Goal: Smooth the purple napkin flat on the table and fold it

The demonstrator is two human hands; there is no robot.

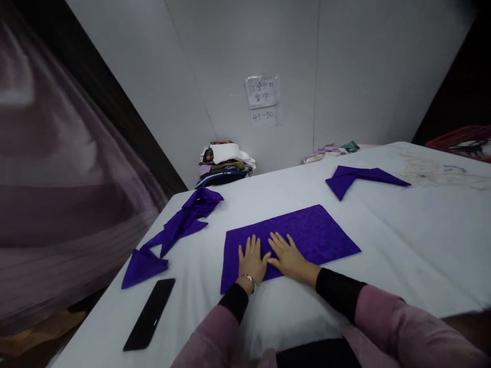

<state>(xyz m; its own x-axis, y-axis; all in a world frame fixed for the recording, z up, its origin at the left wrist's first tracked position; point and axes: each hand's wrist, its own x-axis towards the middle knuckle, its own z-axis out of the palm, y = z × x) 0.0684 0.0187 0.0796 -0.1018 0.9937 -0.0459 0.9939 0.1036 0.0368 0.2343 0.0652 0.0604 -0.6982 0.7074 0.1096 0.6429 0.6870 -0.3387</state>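
Note:
A purple cloth napkin (322, 232) lies flat in front of me, folded into a rectangle with straight edges. My left hand (252, 259) rests on its lower left part, fingers spread, a silver bracelet at the wrist. Close beside it, my right hand (286, 255) lies with outstretched fingers on the same cloth near its middle. The two thumbs almost meet. Neither hand holds anything; both palms face down on the fabric.
Crumpled purple cloths (184, 220) lie along the left edge, above a black phone-like slab (150, 314). A folded purple napkin (356, 176) sits at the back right of the white-covered table (399, 245). Stacked clothes (226, 163) stand by the wall, under paper signs (263, 92).

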